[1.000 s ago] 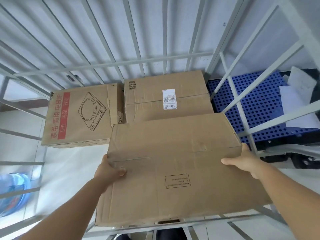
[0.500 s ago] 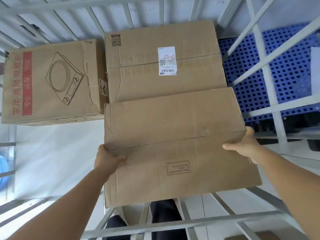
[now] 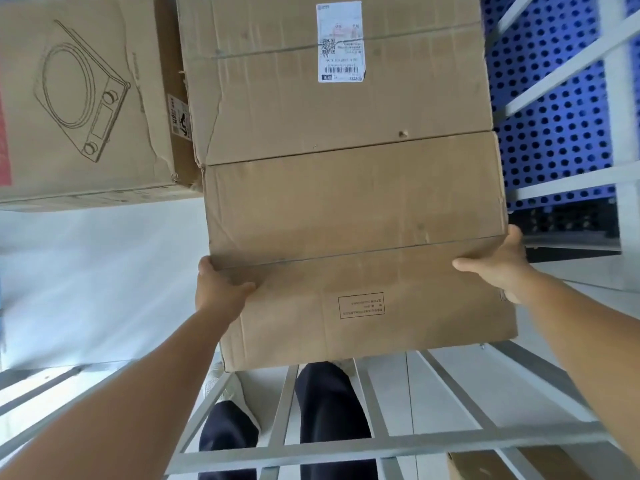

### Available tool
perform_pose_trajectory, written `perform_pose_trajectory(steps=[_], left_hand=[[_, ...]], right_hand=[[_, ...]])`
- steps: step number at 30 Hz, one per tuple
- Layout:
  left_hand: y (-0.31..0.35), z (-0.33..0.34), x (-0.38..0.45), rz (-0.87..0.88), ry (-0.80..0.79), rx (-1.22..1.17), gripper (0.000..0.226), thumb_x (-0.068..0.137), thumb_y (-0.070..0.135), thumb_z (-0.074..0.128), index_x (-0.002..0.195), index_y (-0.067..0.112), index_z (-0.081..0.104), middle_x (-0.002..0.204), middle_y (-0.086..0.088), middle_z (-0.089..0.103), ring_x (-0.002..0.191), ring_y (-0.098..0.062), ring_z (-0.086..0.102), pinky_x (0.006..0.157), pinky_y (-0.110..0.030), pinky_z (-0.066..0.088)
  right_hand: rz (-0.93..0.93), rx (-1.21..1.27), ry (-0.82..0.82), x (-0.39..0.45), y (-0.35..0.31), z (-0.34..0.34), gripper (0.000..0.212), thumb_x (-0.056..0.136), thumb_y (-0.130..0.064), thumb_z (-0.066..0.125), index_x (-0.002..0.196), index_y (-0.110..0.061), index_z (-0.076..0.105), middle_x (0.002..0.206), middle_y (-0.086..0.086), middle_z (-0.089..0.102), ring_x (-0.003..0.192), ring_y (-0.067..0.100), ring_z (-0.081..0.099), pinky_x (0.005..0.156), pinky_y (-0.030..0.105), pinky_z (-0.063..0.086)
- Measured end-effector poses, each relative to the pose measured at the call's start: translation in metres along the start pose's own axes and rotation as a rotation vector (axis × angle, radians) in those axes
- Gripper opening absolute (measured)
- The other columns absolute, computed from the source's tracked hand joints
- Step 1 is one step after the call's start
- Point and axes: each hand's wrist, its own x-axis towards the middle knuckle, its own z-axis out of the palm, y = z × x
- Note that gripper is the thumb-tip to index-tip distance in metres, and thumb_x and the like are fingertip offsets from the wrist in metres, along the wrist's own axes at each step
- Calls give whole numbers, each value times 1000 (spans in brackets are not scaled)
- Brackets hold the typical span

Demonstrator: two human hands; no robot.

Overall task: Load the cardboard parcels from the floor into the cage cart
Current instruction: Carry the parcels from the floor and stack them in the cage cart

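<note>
A plain brown cardboard parcel (image 3: 356,244) is inside the cage cart, its far edge against a labelled parcel (image 3: 332,74). My left hand (image 3: 218,289) grips its left side with the thumb on top. At the right side, my right hand (image 3: 498,268) holds it the same way. A third parcel (image 3: 79,98) printed with a cooker drawing lies at the back left. The cart's white floor (image 3: 104,278) shows to the left of the held parcel.
The cart's grey front bars (image 3: 381,448) cross below my arms, with my legs and shoes behind them. Side bars (image 3: 571,178) stand at the right, a blue perforated pallet (image 3: 554,116) beyond them. Another cardboard corner (image 3: 485,465) lies on the floor at bottom right.
I have lowered the parcel and pushed it forward until it meets the labelled parcel. The view has tilted down, and both hands keep the same grip.
</note>
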Motion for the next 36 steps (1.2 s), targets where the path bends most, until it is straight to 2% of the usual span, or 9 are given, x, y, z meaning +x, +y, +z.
perform_pose_trajectory(steps=[5, 8, 12, 17, 25, 36], left_hand=[[2, -3, -3, 21, -10, 98, 76, 76, 20, 79, 135, 11, 32, 133, -10, 46, 106, -32, 56, 77, -39, 45], [15, -7, -15, 53, -27, 186, 89, 76, 27, 79, 145, 14, 24, 144, -9, 34, 117, -35, 52, 89, -44, 47], [41, -20, -37, 214, -4, 396, 97, 83, 33, 73, 154, 17, 8, 159, -5, 18, 142, -29, 28, 114, -44, 29], [78, -49, -74, 434, 16, 528, 90, 88, 37, 66, 155, 20, 8, 160, -1, 16, 146, -24, 19, 117, -38, 21], [120, -118, -149, 760, 63, 667, 84, 92, 43, 58, 155, 20, 7, 159, 1, 18, 148, -20, 12, 120, -35, 13], [140, -223, -283, 1236, 121, 688, 81, 92, 46, 56, 153, 18, 12, 157, 1, 21, 147, -19, 15, 117, -35, 16]], right_hand=[[2, -77, 9, -4, -2, 0, 113, 67, -18, 89, 150, -26, 14, 151, 11, 27, 134, 34, 38, 110, 53, 36], [-31, -253, 22, -19, -9, 0, 121, 73, -29, 86, 156, -24, -3, 161, 9, 9, 143, 36, 27, 113, 54, 31], [-266, -507, 71, -54, -26, 0, 116, 81, -39, 77, 156, -18, -9, 164, 7, -1, 149, 32, 10, 119, 50, 18], [-485, -644, 47, -114, -56, -8, 107, 86, -47, 68, 156, -19, -8, 164, 5, 2, 151, 26, 6, 120, 43, 13], [-613, -657, 92, -231, -96, -46, 101, 88, -48, 64, 157, -20, -5, 164, 2, 3, 151, 23, 4, 120, 40, 11], [-607, -466, 386, -426, -93, -93, 95, 90, -48, 62, 157, -17, 2, 164, 3, 7, 151, 24, 7, 121, 41, 14]])
